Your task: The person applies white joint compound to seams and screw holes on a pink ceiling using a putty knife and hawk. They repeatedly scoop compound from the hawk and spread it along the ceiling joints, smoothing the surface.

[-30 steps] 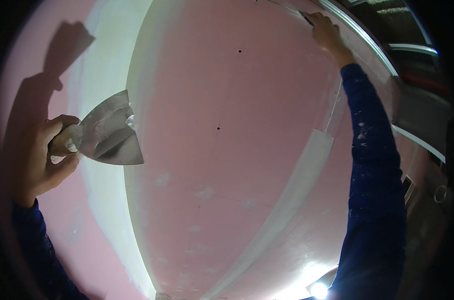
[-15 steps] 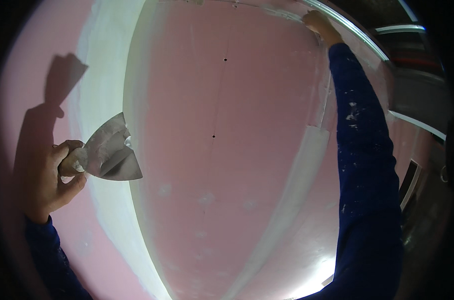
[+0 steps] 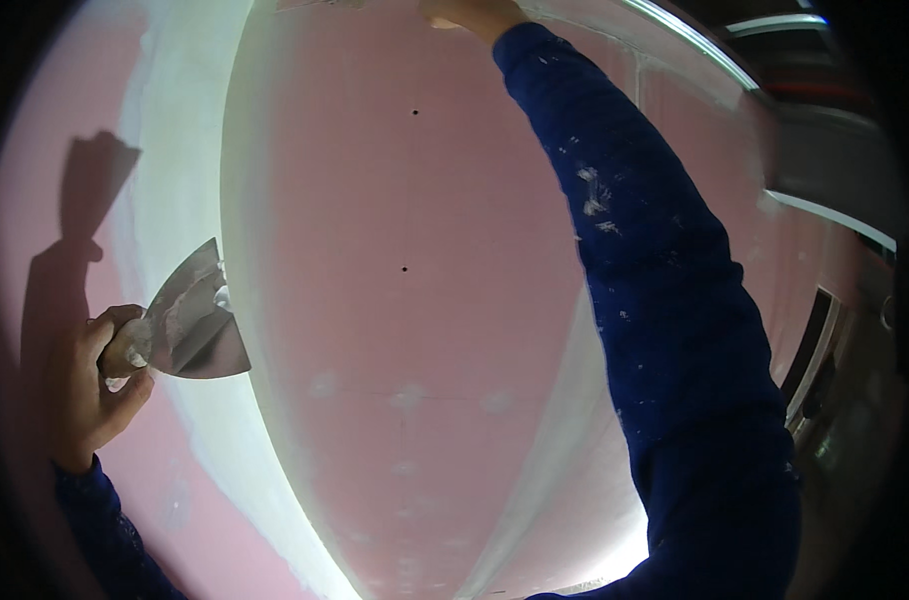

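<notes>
The left hand point(image 3: 90, 385) is gripping a wide grey metal putty knife point(image 3: 190, 330) beside the white-filled seam point(image 3: 180, 200) of pink plasterboard point(image 3: 405, 300); the right hand point(image 3: 475, 12) is reaching the top edge, grip unclear. Seams look coated, screw holes unfilled.

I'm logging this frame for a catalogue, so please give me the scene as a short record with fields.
Surface: pink plasterboard panels with white filler bands along the joints
Left hand: left hand grips a wide metal filling knife smeared with white filler, blade beside the left band
Right hand: right hand reaches to the top edge of the picture; what it holds is out of view
Clothing: dark blue sleeve flecked with white
Marks: small dark dots on the middle panel
</notes>
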Motion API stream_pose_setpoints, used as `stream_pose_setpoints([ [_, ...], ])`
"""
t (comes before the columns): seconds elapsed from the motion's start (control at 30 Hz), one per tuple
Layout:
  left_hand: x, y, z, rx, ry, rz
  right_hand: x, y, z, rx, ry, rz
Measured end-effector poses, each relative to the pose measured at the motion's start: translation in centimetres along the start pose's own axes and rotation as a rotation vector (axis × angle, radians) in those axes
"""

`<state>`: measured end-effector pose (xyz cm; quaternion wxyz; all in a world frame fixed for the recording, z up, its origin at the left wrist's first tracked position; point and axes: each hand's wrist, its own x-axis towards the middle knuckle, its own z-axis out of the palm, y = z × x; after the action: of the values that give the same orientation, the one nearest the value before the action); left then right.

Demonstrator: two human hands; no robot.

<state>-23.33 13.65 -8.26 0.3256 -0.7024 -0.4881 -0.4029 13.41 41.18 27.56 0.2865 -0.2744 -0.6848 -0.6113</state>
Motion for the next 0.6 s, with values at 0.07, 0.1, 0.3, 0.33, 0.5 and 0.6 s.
stream_pose_setpoints([
  [0.07, 0.0, -0.2, 0.2, -0.049, -0.001, -0.009, -1.4, 1.3, -2.0, -0.024, -0.135, 0.251],
  [0.1, 0.0, -0.3, 0.3, -0.078, -0.028, -0.026, -2.1, 2.2, -2.8, -0.031, -0.199, 0.374],
  [0.3, 0.2, 0.3, 0.0, -0.138, -0.035, -0.086, -11.9, 13.9, -8.2, -0.154, -0.114, 0.22],
  [0.33, 0.3, 0.4, -0.1, -0.114, -0.032, -0.075, -13.3, 14.7, -8.2, -0.251, -0.087, 0.194],
  [0.5, -0.2, -0.2, -0.6, -0.043, -0.128, -0.229, -17.0, 12.4, -7.1, -0.381, -0.06, 0.196],
  [0.6, -0.5, -0.7, -0.2, 0.026, -0.07, -0.189, -18.2, 11.6, -7.1, -0.198, -0.132, 0.317],
])
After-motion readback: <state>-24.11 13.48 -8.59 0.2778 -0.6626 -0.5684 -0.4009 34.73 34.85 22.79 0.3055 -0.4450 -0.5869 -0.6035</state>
